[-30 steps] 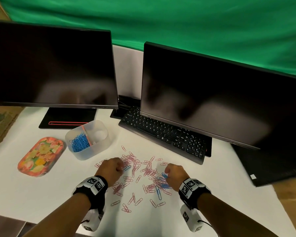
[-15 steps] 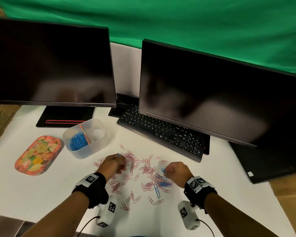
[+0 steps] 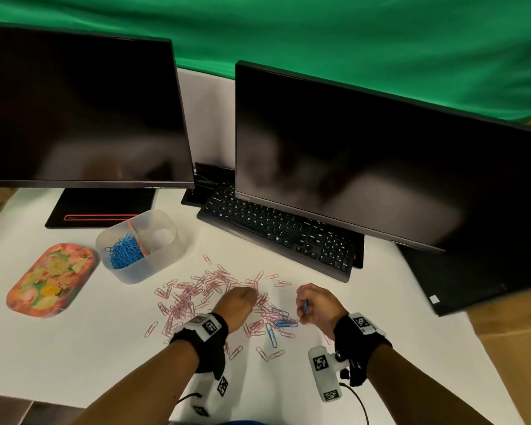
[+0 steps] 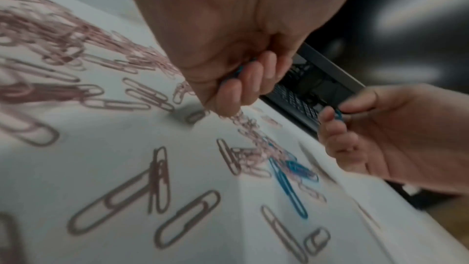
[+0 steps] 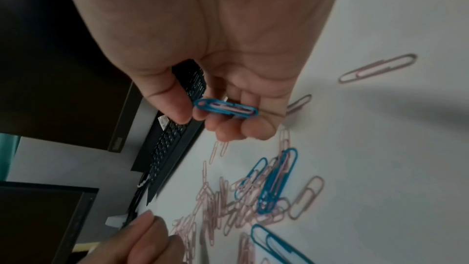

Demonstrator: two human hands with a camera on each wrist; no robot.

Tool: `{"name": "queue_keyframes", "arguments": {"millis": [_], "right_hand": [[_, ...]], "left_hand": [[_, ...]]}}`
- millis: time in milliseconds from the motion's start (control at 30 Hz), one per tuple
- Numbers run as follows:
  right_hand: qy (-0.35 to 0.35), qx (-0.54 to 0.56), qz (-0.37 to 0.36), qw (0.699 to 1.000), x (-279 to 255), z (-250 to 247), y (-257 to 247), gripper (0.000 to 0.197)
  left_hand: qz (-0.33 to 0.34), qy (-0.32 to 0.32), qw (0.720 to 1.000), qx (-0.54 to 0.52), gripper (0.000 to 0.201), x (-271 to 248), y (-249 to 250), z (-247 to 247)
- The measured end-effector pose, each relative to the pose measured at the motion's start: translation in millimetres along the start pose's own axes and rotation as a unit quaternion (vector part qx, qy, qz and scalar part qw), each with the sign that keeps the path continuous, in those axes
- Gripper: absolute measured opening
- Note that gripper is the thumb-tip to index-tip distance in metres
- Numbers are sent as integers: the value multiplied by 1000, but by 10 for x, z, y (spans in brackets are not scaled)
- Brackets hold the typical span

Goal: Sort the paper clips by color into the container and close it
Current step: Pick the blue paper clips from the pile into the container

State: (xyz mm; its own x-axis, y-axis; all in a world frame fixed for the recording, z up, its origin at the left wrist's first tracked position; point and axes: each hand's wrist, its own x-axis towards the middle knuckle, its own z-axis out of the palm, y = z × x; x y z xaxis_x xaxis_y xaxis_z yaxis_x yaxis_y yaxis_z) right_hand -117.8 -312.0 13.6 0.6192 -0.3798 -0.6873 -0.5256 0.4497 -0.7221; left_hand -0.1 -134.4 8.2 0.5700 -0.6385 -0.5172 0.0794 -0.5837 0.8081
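- Right now the right hand (image 3: 318,305) is raised a little off the counter (image 3: 74,348), at about 4 o'clock from the centre of the scattered clips.
- Its thumb and curled fingers (image 5: 177,103) pinch a blue paper clip (image 5: 225,107); a pink wire seems to lie inside it, though the wrist view does not show this clearly.
- The left hand (image 3: 238,305) sits low over the middle of the pink paper clips (image 3: 193,292), knuckles up.
- Its fingers (image 4: 243,81) are curled tight against the palm, and a sliver of blue shows between them, so it grips at least one small blue clip (image 4: 237,71); how many I cannot tell.
- Between the two hands, a few loose blue clips (image 3: 278,322) lie tangled with pink ones on the counter, one long blue clip pointing toward 6 o'clock.
- The translucent container (image 3: 163,262) stands open at about 10 o'clock from the pile, near it but apart.
- A divider splits the container: the left compartment holds a heap of blue clips (image 3: 124,251), while what lies in the right compartment cannot be made out.
- A floral lid (image 3: 51,280) lies flat at 9 o'clock of the container, just beside it.
- A black keyboard (image 3: 279,233) lies at 1 o'clock from the pile, partly under the right monitor (image 3: 365,154); a second monitor (image 3: 80,108) stands at 11 o'clock.
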Motion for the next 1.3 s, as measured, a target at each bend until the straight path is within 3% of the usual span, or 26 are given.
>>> {"name": "queue_keyframes", "arguments": {"millis": [67,133,200,267,367,533,667,900,967,1067,1167,1300], "right_hand": [[15,-51,4,999,25,-20,54,10],[28,-216,-64,974,24,-56,137,11],[16,-422,-158,893,-37,-54,244,9],[-12,-524,-187,831,-100,-10,327,10],[6,-591,-207,780,-94,39,380,19],[16,-603,-236,761,-54,68,388,17],[24,-563,-234,792,-50,24,358,12],[17,-315,-134,940,-80,-82,212,17],[-2,-233,-93,968,-105,-87,161,14],[-14,-128,-28,991,-86,-79,135,19],[-16,-23,12,1000,-77,-51,124,19],[-62,63,40,995,-138,-22,90,14]], "left_hand": [[25,-6,997,75,32,-32,-1,84],[68,-20,984,166,22,-78,-6,130],[122,-52,944,303,12,-123,-22,171],[163,-72,900,398,23,-150,-67,223],[192,-55,876,440,22,-140,-107,254],[194,-45,873,445,12,-112,-114,243],[171,-39,904,390,5,-86,-141,183],[102,-21,973,207,18,-33,-131,112],[75,-32,984,158,25,-5,-137,80],[43,-52,991,116,26,13,-69,40],[-23,-64,997,-29,25,3,51,8],[-98,-70,971,-205,24,10,54,-25]]}}
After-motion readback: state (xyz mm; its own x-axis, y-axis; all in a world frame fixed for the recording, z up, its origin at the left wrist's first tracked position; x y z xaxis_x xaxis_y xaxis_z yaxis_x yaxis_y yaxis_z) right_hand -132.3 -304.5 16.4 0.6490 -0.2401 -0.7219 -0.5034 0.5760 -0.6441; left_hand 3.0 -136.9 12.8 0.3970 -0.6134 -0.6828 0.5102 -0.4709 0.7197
